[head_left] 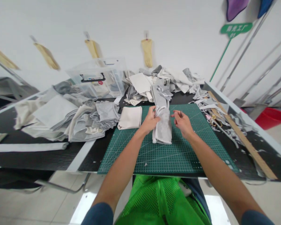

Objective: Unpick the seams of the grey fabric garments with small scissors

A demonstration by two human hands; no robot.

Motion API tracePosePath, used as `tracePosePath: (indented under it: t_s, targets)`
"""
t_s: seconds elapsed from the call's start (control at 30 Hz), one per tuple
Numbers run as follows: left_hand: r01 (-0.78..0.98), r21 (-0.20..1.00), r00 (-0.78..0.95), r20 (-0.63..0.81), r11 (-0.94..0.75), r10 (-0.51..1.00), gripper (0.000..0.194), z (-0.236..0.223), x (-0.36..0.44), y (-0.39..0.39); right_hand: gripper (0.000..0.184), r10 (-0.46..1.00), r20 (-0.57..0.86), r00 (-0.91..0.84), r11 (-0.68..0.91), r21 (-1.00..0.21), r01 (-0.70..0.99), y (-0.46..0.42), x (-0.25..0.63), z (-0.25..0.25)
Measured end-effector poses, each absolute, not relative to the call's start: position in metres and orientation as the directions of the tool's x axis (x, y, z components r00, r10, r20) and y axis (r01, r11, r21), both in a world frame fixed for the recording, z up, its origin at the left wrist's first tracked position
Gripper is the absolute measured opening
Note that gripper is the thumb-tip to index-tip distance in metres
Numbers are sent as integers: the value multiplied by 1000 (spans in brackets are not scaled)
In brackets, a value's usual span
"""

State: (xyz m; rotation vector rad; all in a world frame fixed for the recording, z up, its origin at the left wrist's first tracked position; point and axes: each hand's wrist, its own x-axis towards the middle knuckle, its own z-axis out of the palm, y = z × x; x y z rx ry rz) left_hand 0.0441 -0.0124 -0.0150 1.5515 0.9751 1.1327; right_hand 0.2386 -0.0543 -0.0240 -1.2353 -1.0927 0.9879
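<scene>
Folded grey cloth on the green cutting mat, between the hands. Left hand: fingers clamped on its upper left edge. Right hand: fingers curled just beside its right edge, grip indeterminable.

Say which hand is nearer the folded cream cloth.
Left. The left hand is just right of the folded cream cloth, holding the gray cloth; the right hand is farther, to the gray cloth's right.
</scene>
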Motion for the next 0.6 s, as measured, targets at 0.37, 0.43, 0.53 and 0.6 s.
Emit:
tracePosePath:
  t_s: [0.37,0.43,0.53,0.6]
  targets:
    - [68,997,82,38,-43,996,77,-22,5,20,30,991,-125,-50,-123,-992,36,-49,186,-52]
    - [127,992,29,4,-8,1000,83,-20,-7,23,29,995,-98,-30,-97,-994,41,-40,170,-57]
    - [299,951,-31,95,-82,995,76,-15,-32,32,27,996,-84,-9,-83,-993,87,-21,145,-61]
    - [479,855,-25,238,-197,971,57,-11,-51,38,23,1000,-24,-15,-22,-992,122,-6,126,-61]
